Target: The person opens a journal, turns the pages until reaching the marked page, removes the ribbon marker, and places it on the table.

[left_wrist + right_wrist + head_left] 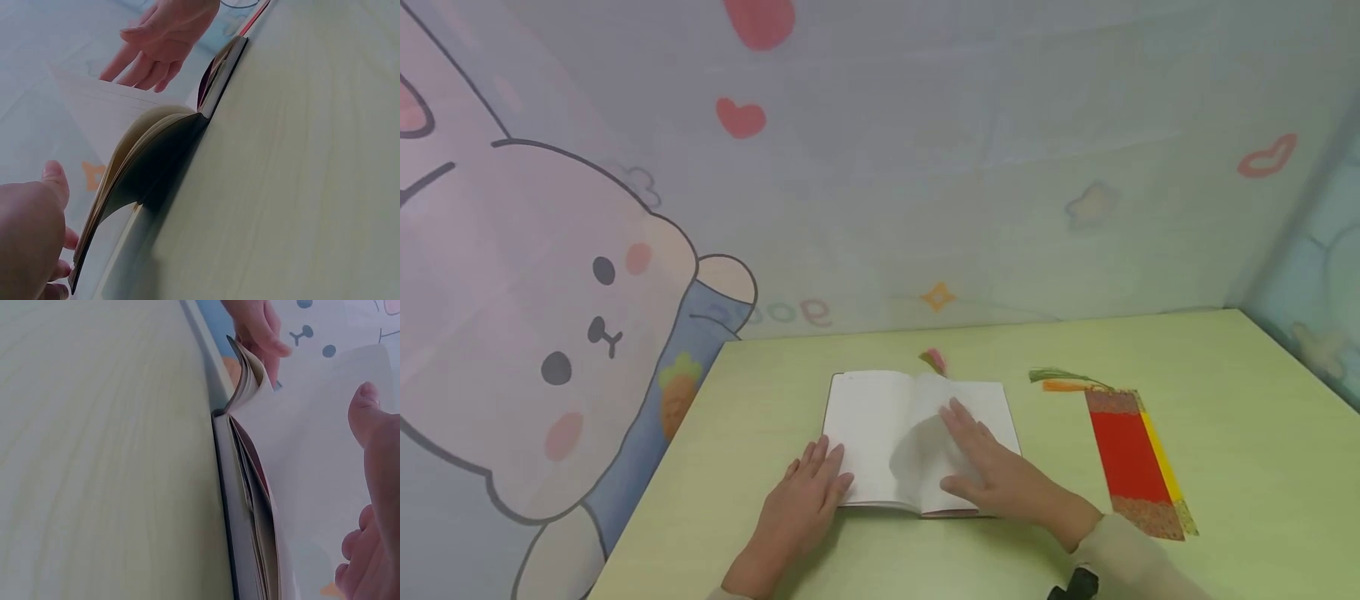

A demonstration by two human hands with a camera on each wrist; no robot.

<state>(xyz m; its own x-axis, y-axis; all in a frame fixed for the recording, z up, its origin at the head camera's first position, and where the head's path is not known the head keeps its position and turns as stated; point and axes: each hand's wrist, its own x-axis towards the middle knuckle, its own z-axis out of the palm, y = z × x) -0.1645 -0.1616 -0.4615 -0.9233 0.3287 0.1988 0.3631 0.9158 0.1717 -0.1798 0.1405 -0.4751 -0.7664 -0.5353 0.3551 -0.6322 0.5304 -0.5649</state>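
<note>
An open notebook (874,442) with blank white pages lies on the table. My left hand (801,500) rests along its left edge, fingers fairly straight; in the left wrist view the left cover and pages curve up off the table beside the fingertips. Over the right page is my right hand (992,471), fingers extended and thumb apart, gripping nothing. Whether its fingertips touch the paper is hard to tell. From the notebook's top edge sticks out a pink tassel (934,360). Something dark red (250,450) shows between the right-hand leaves.
Right of the notebook, a red bookmark (1123,454) with brownish patterned ends overlaps a yellow bookmark (1163,454). A green tassel (1063,375) and an orange tassel (1063,386) extend from their tops. Behind the pale green table (1247,417) hangs a curtain (1000,167) with cartoon prints.
</note>
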